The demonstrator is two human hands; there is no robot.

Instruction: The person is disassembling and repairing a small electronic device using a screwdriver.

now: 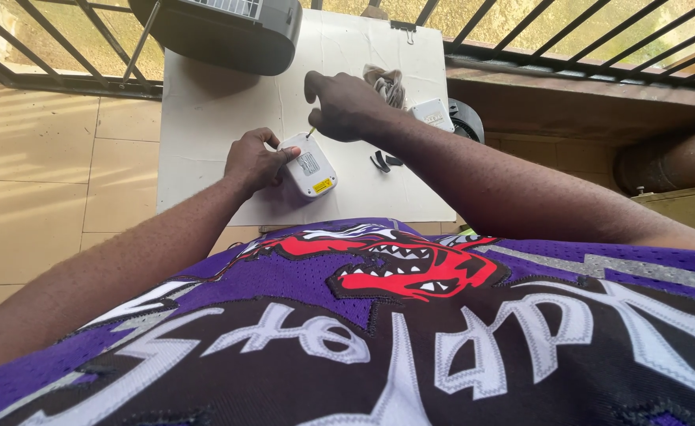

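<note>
Steadying a small white adapter box [308, 164] near the front edge of the white surface [205, 118], your left hand [254, 160] curls around its left end while your right hand [346, 106] pinches a thin screwdriver [311, 132] whose tip meets the box's far end. The box lies flat, label up, its long axis running from near-right to far-left. If your left hand loosens, the tip could skid off and push the box sideways toward the small black parts [385, 161].

head camera looks steeply down, close overhead.
</note>
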